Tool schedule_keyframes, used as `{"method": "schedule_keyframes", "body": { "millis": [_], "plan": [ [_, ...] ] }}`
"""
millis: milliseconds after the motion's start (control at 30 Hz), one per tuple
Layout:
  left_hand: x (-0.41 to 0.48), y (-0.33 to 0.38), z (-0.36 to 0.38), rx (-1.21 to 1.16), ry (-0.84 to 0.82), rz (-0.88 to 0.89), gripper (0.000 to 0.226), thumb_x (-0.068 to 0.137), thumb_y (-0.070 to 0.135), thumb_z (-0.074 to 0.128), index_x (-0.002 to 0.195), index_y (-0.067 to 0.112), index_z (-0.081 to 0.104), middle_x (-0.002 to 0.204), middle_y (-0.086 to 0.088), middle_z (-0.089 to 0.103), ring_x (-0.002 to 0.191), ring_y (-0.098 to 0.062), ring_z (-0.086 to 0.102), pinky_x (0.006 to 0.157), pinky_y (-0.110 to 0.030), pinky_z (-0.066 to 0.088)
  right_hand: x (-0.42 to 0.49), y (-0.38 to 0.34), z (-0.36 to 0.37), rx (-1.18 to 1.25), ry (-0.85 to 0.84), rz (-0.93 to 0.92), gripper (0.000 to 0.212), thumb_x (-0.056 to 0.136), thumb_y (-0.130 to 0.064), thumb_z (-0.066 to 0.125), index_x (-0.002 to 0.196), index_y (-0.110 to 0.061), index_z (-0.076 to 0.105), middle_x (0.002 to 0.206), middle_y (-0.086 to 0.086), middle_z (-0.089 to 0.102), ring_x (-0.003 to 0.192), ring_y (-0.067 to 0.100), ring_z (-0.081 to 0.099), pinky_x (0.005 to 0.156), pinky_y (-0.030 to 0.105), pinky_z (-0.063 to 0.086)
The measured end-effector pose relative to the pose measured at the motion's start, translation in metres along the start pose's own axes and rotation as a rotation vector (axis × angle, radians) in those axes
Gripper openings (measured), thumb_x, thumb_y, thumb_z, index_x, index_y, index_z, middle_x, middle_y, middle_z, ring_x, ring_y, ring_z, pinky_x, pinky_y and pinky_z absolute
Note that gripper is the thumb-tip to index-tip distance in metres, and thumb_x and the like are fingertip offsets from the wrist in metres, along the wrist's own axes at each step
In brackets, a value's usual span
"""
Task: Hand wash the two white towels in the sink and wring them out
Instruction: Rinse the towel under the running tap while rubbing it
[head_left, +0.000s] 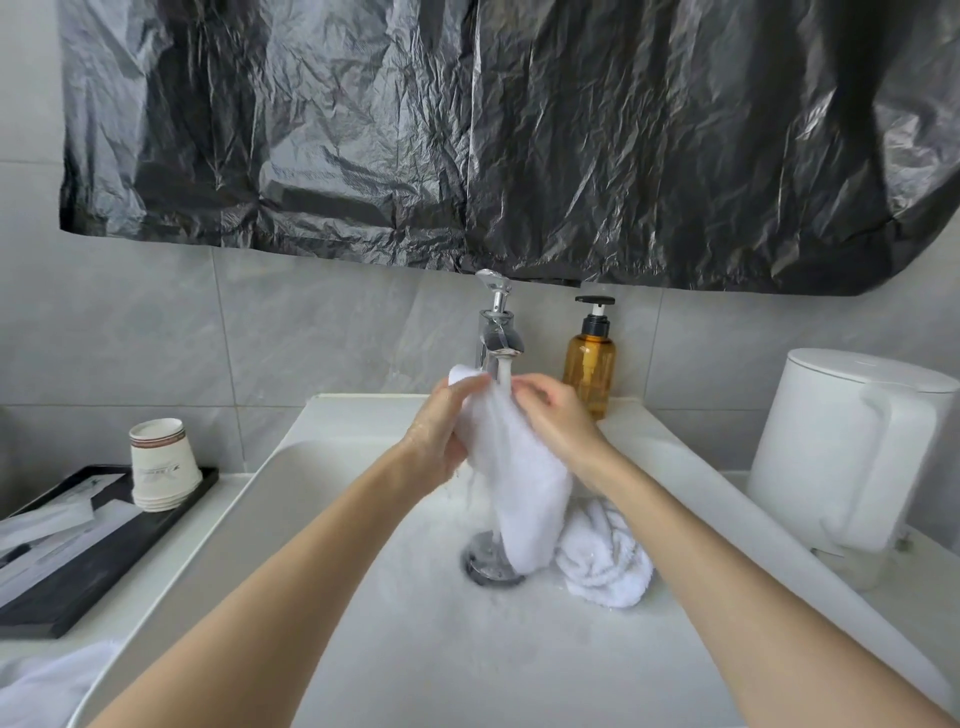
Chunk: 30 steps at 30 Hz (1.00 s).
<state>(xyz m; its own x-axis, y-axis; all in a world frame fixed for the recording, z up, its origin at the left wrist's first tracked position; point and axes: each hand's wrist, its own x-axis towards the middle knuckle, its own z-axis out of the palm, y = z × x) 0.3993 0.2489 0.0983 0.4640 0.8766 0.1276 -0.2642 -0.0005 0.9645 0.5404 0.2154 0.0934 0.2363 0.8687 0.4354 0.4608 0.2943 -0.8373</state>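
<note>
Soft, even light is filling the frame, brightest toward 3 o'clock, where the white kettle (841, 447) is nearly washing out. Pale glare is streaking the crinkled black plastic sheet (467, 130) from 10 to 1 o'clock, and the chrome faucet (496, 332) is glinting. Faint shadows are lying across the sink (441, 649) at 6 o'clock. Running water is smearing the towel (519, 467) at centre, and straight lines are bowing toward the edges.

Two towels: hanging towel (519, 493), crumpled towel (605, 566). One tap (497, 338), one amber bottle (589, 374), one cup stack (161, 467), one black tray (78, 587), one white jug (831, 441).
</note>
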Motion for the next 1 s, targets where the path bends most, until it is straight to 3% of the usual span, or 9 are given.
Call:
{"method": "schedule_keyframes", "body": {
  "millis": [100,200,300,500,667,767,867,933,1000],
  "plan": [
    [0.001,-0.006,0.01,-0.106,0.102,-0.056,0.08,0.082,0.07,0.055,0.129,0.006,0.053,0.117,-0.015,0.069,0.103,-0.022,0.069,0.079,-0.031,0.055,-0.012,-0.005,0.019,0.001,0.091,0.014,0.023,0.099,-0.031,0.049,0.111,-0.016,0.062,0.102,-0.001,0.067,0.094,0.012,0.059,0.073,0.021,0.043],
    [0.005,-0.015,0.014,-0.116,0.08,-0.055,0.061,0.104,0.05,0.027,0.105,0.0,0.062,0.09,-0.013,0.071,0.082,-0.019,0.07,0.065,-0.025,0.056,-0.026,-0.01,0.028,-0.14,0.134,-0.026,0.031,0.1,-0.043,0.042,0.106,-0.015,0.054,0.106,0.008,0.067,0.099,0.026,0.06,0.081,0.035,0.045],
    [0.0,-0.012,0.023,-0.066,-0.004,-0.034,0.043,0.105,0.031,0.031,0.082,0.01,0.061,0.07,-0.002,0.068,0.067,-0.012,0.066,0.061,-0.022,0.052,-0.028,-0.016,0.025,-0.323,0.191,-0.102,0.039,0.103,-0.04,0.033,0.104,-0.006,0.052,0.104,0.018,0.065,0.099,0.037,0.059,0.076,0.037,0.041],
    [-0.004,-0.014,0.025,0.178,0.039,0.065,0.025,0.102,0.024,0.034,0.081,0.018,0.044,0.078,-0.002,0.048,0.073,-0.014,0.052,0.066,-0.027,0.046,-0.018,-0.012,0.009,-0.765,0.025,-0.247,0.02,0.101,-0.022,0.032,0.094,-0.013,0.048,0.087,0.013,0.059,0.087,0.036,0.06,0.066,0.037,0.036],
    [-0.002,-0.009,-0.004,0.371,0.058,0.185,0.019,0.103,0.025,0.043,0.098,0.011,0.054,0.076,0.004,0.051,0.062,-0.004,0.046,0.047,-0.009,0.038,-0.011,-0.012,-0.024,-0.555,-0.068,-0.086,0.044,0.092,-0.061,0.044,0.101,-0.018,0.041,0.076,0.007,0.056,0.069,0.028,0.054,0.058,0.036,0.038],
    [-0.003,0.0,-0.01,0.294,0.058,0.149,0.024,0.101,0.028,0.051,0.102,0.006,0.059,0.076,0.001,0.061,0.06,-0.007,0.055,0.048,-0.013,0.044,-0.012,-0.014,-0.037,-0.545,-0.241,0.005,0.074,0.064,-0.079,0.06,0.112,-0.027,0.042,0.097,-0.003,0.056,0.085,0.014,0.054,0.062,0.028,0.038],
    [-0.001,0.005,-0.011,0.139,-0.001,0.141,0.027,0.088,0.034,0.062,0.092,0.009,0.07,0.088,-0.014,0.067,0.078,-0.024,0.064,0.07,-0.031,0.05,-0.021,-0.011,-0.022,-0.602,-0.407,-0.009,0.078,0.053,-0.058,0.085,0.112,-0.037,0.039,0.1,-0.018,0.053,0.094,0.008,0.054,0.071,0.028,0.045],
    [-0.002,0.007,-0.014,0.107,0.033,0.118,0.026,0.096,0.024,0.058,0.079,0.01,0.071,0.072,-0.008,0.068,0.067,-0.02,0.064,0.056,-0.02,0.051,-0.019,-0.005,-0.009,-0.695,-0.397,-0.051,0.061,0.053,-0.044,0.083,0.099,-0.036,0.043,0.097,-0.011,0.06,0.09,0.016,0.06,0.071,0.035,0.052],
    [0.0,0.009,-0.017,0.162,0.145,0.093,0.022,0.093,0.024,0.063,0.093,0.003,0.061,0.072,-0.007,0.062,0.062,-0.019,0.057,0.044,-0.016,0.042,-0.014,-0.006,-0.012,-0.645,-0.318,-0.041,0.041,0.061,-0.035,0.079,0.088,-0.03,0.049,0.091,-0.004,0.063,0.085,0.022,0.062,0.068,0.035,0.05]
  ]
}}
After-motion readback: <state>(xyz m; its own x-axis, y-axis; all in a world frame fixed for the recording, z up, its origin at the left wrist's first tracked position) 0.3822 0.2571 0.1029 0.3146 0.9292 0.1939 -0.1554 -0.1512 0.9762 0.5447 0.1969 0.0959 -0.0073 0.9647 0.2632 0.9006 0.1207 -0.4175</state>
